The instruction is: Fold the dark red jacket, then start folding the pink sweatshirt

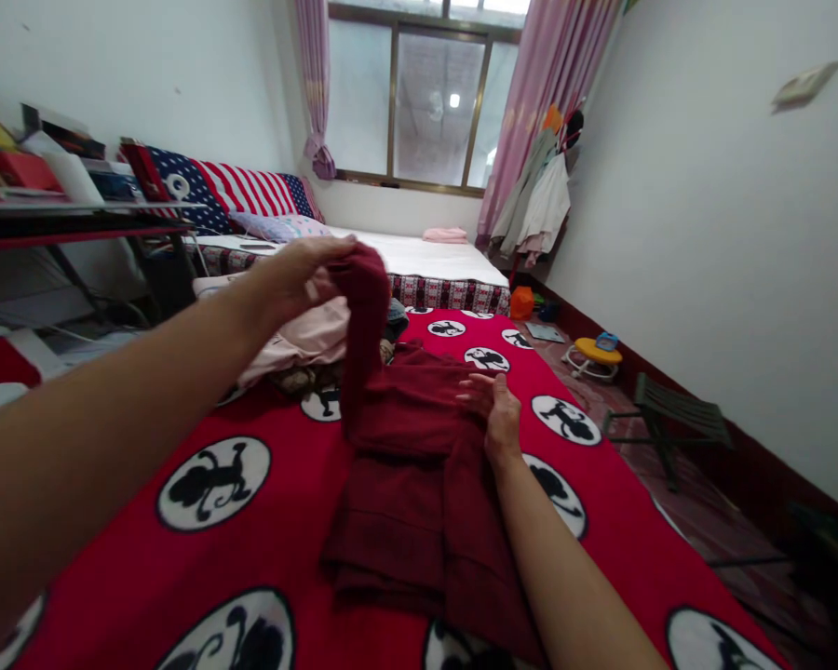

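A dark red sweatshirt (405, 502) lies partly folded on the red blanket (307, 530), which carries black-and-white monkey circles. My left hand (314, 265) is closed on one of its sleeves and holds it up above the rest, so that the sleeve hangs down from my fingers. On the right side of the sweatshirt rests my right hand (495, 409), fingers apart and touching the cloth. The other sleeve runs down beside my right wrist. Part of the garment is hidden behind the raised sleeve.
Light pink clothes (300, 340) lie in a heap beyond the left hand. Behind stands a bed with a white sheet (398, 256). A cluttered desk (76, 223) is at left; a folding stool (677, 409) and a yellow stool (596, 352) stand at right.
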The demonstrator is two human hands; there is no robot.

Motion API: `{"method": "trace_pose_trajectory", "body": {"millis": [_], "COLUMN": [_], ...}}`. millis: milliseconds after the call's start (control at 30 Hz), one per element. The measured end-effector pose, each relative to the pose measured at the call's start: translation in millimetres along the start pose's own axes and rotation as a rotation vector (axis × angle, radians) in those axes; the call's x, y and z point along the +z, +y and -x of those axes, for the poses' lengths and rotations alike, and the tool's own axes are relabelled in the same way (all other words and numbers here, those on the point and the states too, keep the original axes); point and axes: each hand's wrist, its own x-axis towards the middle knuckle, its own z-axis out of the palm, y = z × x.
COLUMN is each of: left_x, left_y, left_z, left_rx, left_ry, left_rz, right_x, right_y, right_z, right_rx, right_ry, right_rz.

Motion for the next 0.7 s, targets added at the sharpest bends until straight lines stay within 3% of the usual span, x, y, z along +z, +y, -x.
{"method": "trace_pose_trajectory", "body": {"millis": [67, 100, 167, 267, 367, 500, 633, 700], "left_x": [45.8, 66.0, 98.1, 122.6, 123.0, 105.8, 89.4, 85.4], "left_y": [-4.7, -15.4, -49.4, -105.9, -133.9, -124.9, -117.4, -121.5], "left_z": [12.4, 21.6, 43.7, 77.8, 105.1, 130.8, 148.3, 152.0], "left_rx": [-0.075, -0.109, -0.124, 0.063, 0.176, 0.331, 0.433, 0.408], "left_ry": [-0.251, -0.286, -0.210, -0.142, -0.108, -0.113, -0.227, -0.246], "left_rz": [0.396, 0.468, 0.359, -0.031, -0.260, -0.451, -0.714, -0.794], "right_x": [-9.8, -14.0, -19.7, -20.6, -19.4, -28.4, -46.8, -53.9], "right_y": [-6.4, -9.4, -13.7, -16.3, -17.9, -22.1, -24.6, -25.4], "right_z": [0.1, 0.8, 2.6, 3.6, 1.9, -0.4, -3.6, -6.7], "right_rx": [0.148, 0.193, 0.209, 0.196, 0.233, 0.289, 0.446, 0.438], "right_ry": [-0.130, -0.184, -0.223, -0.163, -0.132, -0.121, -0.157, -0.085], "right_rz": [-0.090, -0.113, -0.141, -0.209, -0.331, -0.391, -0.018, 0.093]}}
